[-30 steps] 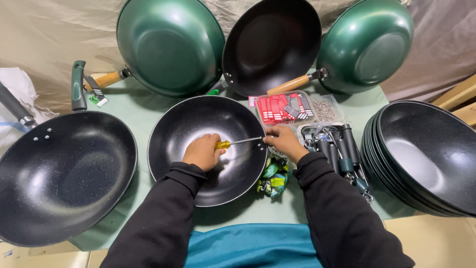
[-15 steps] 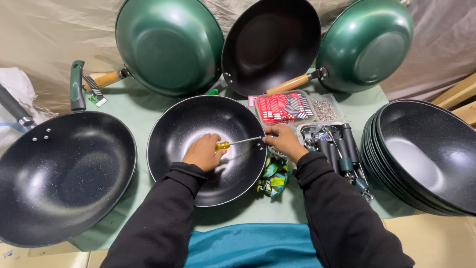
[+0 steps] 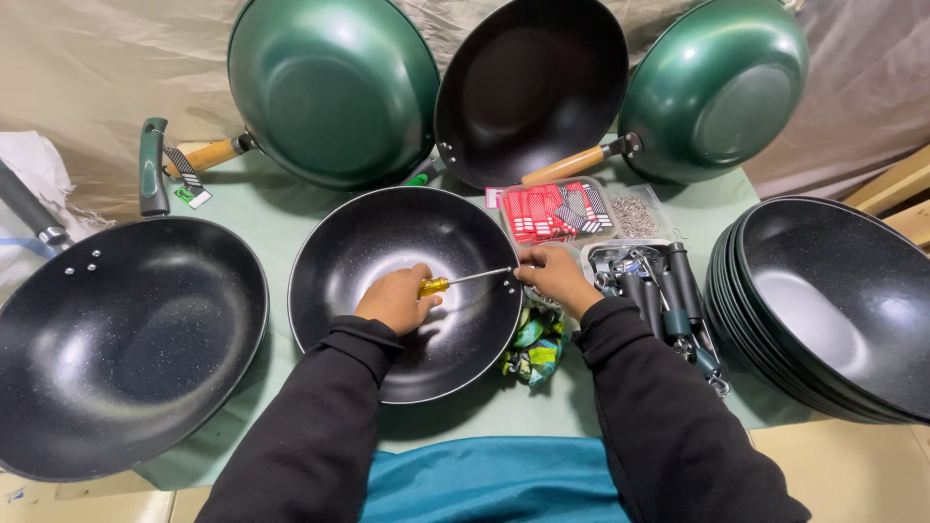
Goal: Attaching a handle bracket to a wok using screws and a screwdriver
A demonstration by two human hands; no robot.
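A: Surface? Room?
B: Pale green table (image 3: pixel 281 208), beige sheet (image 3: pixel 87 68) hung behind it. Landmark is the centre wok (image 3: pixel 387 254). Big dark wok (image 3: pixel 116 339) to its left, stack of woks (image 3: pixel 833 300) to its right, three woks propped behind it, teal cloth (image 3: pixel 494 479) in front.

A: Hands?
B: Left hand (image 3: pixel 395 300) inside the centre wok, closed around the yellow screwdriver (image 3: pixel 455 282). Right hand (image 3: pixel 550 276) at that wok's right rim, fingers pinched at the screwdriver tip. Tray of handles (image 3: pixel 659 281) just right of it.

A: Change from a second ago?
B: None, same grip, same spots.
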